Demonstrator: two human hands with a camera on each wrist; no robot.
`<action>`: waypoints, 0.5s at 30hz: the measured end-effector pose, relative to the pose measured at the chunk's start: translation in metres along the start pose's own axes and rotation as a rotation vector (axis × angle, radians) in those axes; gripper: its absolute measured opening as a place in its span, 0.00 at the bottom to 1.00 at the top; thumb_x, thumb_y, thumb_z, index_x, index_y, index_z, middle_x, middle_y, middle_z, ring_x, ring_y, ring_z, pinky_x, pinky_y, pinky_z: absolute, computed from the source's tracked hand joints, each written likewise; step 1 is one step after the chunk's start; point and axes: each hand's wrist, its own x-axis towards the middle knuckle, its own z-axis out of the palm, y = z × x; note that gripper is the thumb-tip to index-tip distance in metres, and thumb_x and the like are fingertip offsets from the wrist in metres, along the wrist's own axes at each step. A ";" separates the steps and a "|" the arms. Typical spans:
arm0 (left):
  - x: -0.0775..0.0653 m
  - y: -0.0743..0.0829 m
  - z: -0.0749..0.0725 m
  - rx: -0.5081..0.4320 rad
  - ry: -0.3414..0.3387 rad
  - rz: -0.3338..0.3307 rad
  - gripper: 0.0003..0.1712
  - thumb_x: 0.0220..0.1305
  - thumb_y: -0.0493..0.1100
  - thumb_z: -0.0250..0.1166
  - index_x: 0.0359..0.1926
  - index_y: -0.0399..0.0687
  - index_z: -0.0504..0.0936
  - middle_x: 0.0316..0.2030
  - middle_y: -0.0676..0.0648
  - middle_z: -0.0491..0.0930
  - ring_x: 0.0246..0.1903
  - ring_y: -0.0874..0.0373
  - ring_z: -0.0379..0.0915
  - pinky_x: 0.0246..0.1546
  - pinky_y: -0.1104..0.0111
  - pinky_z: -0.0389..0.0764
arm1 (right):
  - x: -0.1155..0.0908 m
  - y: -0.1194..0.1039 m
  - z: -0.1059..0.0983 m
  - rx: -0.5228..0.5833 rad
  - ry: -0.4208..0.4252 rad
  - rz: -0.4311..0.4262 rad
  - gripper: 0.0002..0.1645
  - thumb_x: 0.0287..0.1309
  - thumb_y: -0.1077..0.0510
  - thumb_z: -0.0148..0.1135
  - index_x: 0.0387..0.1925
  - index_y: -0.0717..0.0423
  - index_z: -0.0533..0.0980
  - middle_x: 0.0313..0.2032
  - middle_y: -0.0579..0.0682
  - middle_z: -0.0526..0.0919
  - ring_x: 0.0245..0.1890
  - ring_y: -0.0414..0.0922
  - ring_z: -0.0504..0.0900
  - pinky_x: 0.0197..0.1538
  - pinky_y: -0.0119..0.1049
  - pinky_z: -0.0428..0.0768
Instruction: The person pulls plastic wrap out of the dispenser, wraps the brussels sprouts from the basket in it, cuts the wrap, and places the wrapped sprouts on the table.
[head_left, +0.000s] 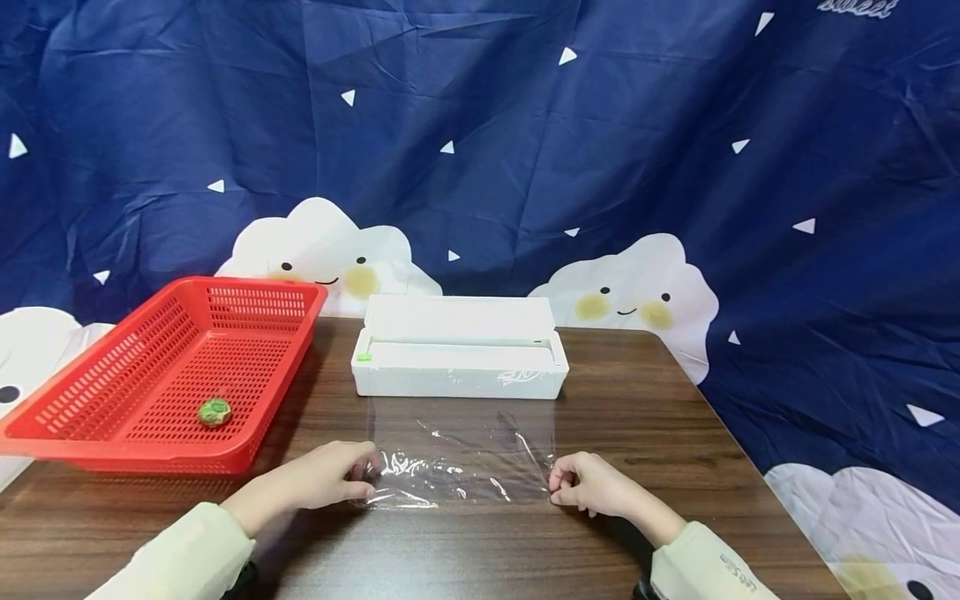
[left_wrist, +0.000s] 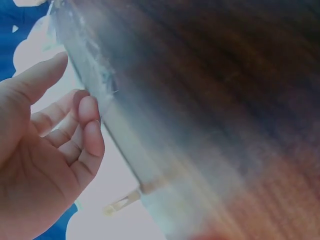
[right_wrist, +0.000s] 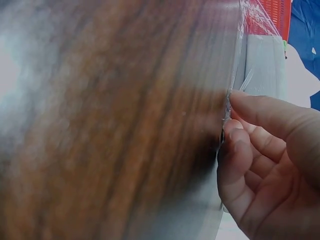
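Note:
A sheet of clear cling film [head_left: 457,467] stretches from the front of a white cling film dispenser [head_left: 461,382] toward me over the table. At the sheet's near right corner, my right hand [head_left: 592,483] pinches the film's edge between thumb and fingers; the gathered edge shows at the fingertips [right_wrist: 234,125] in the right wrist view. My left hand [head_left: 326,477] is at the near left corner, thumb apart from loosely bent fingers [left_wrist: 90,107], the film's edge right beside them. The dispenser's lid [head_left: 459,317] stands raised, and a small green slider [head_left: 363,357] sits at its left end.
On the left stands a red plastic basket [head_left: 258,433] with a small green, round vegetable-like item [head_left: 215,412] inside. The brown wood-grain table [head_left: 630,400] ends at the back against a dark blue cloth [head_left: 495,167] with clouds, and its right edge slants toward me.

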 end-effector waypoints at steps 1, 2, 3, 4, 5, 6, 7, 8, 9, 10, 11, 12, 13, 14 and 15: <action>0.001 0.001 -0.002 -0.001 0.008 0.000 0.12 0.54 0.41 0.67 0.38 0.45 0.74 0.19 0.62 0.66 0.21 0.68 0.64 0.23 0.70 0.68 | 0.000 0.000 0.000 0.001 -0.001 -0.001 0.08 0.49 0.65 0.65 0.24 0.56 0.73 0.17 0.42 0.68 0.12 0.36 0.67 0.12 0.29 0.68; 0.001 0.003 -0.004 -0.005 0.014 -0.005 0.12 0.55 0.42 0.67 0.38 0.45 0.74 0.20 0.62 0.67 0.21 0.68 0.64 0.23 0.70 0.68 | 0.000 0.000 0.000 0.000 -0.001 -0.002 0.08 0.49 0.65 0.65 0.24 0.56 0.73 0.17 0.42 0.68 0.12 0.36 0.67 0.12 0.29 0.68; 0.001 0.005 -0.007 -0.017 0.016 -0.015 0.12 0.55 0.42 0.67 0.38 0.46 0.74 0.20 0.61 0.68 0.21 0.68 0.64 0.24 0.70 0.68 | 0.000 0.000 0.000 0.000 -0.002 -0.003 0.08 0.49 0.66 0.65 0.24 0.56 0.73 0.17 0.41 0.68 0.12 0.36 0.67 0.12 0.29 0.68; 0.002 0.007 -0.010 -0.029 0.020 -0.023 0.12 0.56 0.42 0.67 0.38 0.46 0.74 0.20 0.61 0.68 0.21 0.68 0.65 0.23 0.70 0.69 | 0.000 0.000 0.000 0.001 -0.002 -0.004 0.08 0.49 0.66 0.65 0.24 0.56 0.73 0.17 0.41 0.68 0.12 0.36 0.67 0.12 0.29 0.68; 0.002 0.009 -0.013 -0.043 0.025 -0.029 0.11 0.56 0.43 0.66 0.38 0.46 0.74 0.21 0.61 0.69 0.21 0.68 0.65 0.24 0.70 0.69 | 0.000 0.000 0.000 0.002 -0.002 -0.005 0.08 0.49 0.66 0.65 0.24 0.56 0.73 0.17 0.41 0.68 0.12 0.36 0.67 0.12 0.28 0.68; 0.002 0.010 -0.015 -0.059 0.028 -0.034 0.12 0.56 0.43 0.66 0.38 0.47 0.74 0.21 0.61 0.69 0.22 0.67 0.66 0.24 0.70 0.69 | 0.000 0.000 0.000 0.006 -0.004 -0.006 0.08 0.49 0.66 0.65 0.24 0.57 0.73 0.17 0.41 0.68 0.12 0.36 0.67 0.12 0.28 0.68; 0.002 0.011 -0.018 -0.078 0.032 -0.034 0.12 0.57 0.44 0.66 0.39 0.47 0.73 0.21 0.60 0.70 0.22 0.67 0.66 0.24 0.70 0.69 | 0.000 0.000 0.000 0.009 -0.005 -0.007 0.08 0.49 0.66 0.65 0.24 0.57 0.73 0.17 0.41 0.68 0.12 0.35 0.67 0.12 0.28 0.68; 0.003 0.012 -0.021 -0.094 0.038 -0.034 0.12 0.57 0.44 0.65 0.40 0.47 0.73 0.22 0.60 0.70 0.22 0.67 0.66 0.25 0.71 0.70 | 0.000 0.000 0.000 0.011 -0.006 -0.008 0.08 0.49 0.66 0.65 0.24 0.57 0.73 0.17 0.41 0.68 0.12 0.35 0.67 0.12 0.28 0.68; 0.003 0.013 -0.025 -0.110 0.047 -0.032 0.12 0.58 0.44 0.65 0.41 0.48 0.73 0.22 0.60 0.71 0.22 0.67 0.67 0.25 0.70 0.70 | 0.000 0.000 0.000 0.015 -0.008 -0.009 0.08 0.48 0.66 0.65 0.24 0.57 0.73 0.17 0.41 0.68 0.12 0.35 0.67 0.12 0.28 0.68; 0.003 0.013 -0.028 -0.124 0.060 -0.028 0.13 0.58 0.44 0.65 0.41 0.48 0.73 0.23 0.59 0.71 0.22 0.66 0.67 0.25 0.70 0.71 | 0.000 0.000 0.000 0.018 -0.008 -0.010 0.08 0.48 0.66 0.65 0.24 0.57 0.73 0.17 0.41 0.68 0.12 0.35 0.67 0.12 0.28 0.67; 0.003 0.014 -0.032 -0.132 0.075 -0.022 0.13 0.58 0.45 0.65 0.42 0.48 0.72 0.23 0.59 0.72 0.23 0.66 0.68 0.26 0.70 0.71 | 0.000 0.000 0.000 0.020 -0.009 -0.010 0.08 0.48 0.66 0.65 0.24 0.57 0.73 0.17 0.41 0.68 0.12 0.35 0.67 0.12 0.28 0.67; 0.003 0.014 -0.037 -0.140 0.092 -0.019 0.14 0.59 0.46 0.64 0.43 0.48 0.72 0.24 0.59 0.72 0.24 0.66 0.68 0.27 0.70 0.71 | 0.000 0.000 0.000 0.021 -0.009 -0.010 0.08 0.48 0.66 0.65 0.24 0.57 0.73 0.17 0.41 0.68 0.12 0.35 0.67 0.12 0.28 0.67; 0.003 0.015 -0.041 -0.146 0.111 -0.020 0.14 0.59 0.46 0.64 0.43 0.48 0.72 0.25 0.58 0.72 0.24 0.65 0.69 0.27 0.70 0.72 | 0.000 0.000 0.000 0.020 -0.008 -0.011 0.08 0.48 0.66 0.65 0.24 0.57 0.73 0.17 0.41 0.68 0.12 0.35 0.67 0.12 0.28 0.67; 0.003 0.016 -0.046 -0.155 0.130 -0.027 0.14 0.59 0.47 0.64 0.43 0.48 0.72 0.25 0.57 0.72 0.24 0.65 0.69 0.27 0.69 0.72 | 0.000 0.000 0.000 0.019 -0.007 -0.010 0.08 0.48 0.66 0.65 0.24 0.57 0.73 0.17 0.41 0.68 0.12 0.35 0.67 0.12 0.28 0.67; 0.002 0.018 -0.052 -0.164 0.148 -0.042 0.14 0.59 0.47 0.64 0.43 0.49 0.72 0.26 0.57 0.72 0.25 0.64 0.69 0.27 0.69 0.72 | 0.000 0.000 0.000 0.019 -0.007 -0.010 0.08 0.47 0.66 0.65 0.24 0.57 0.73 0.17 0.41 0.68 0.12 0.35 0.67 0.12 0.28 0.67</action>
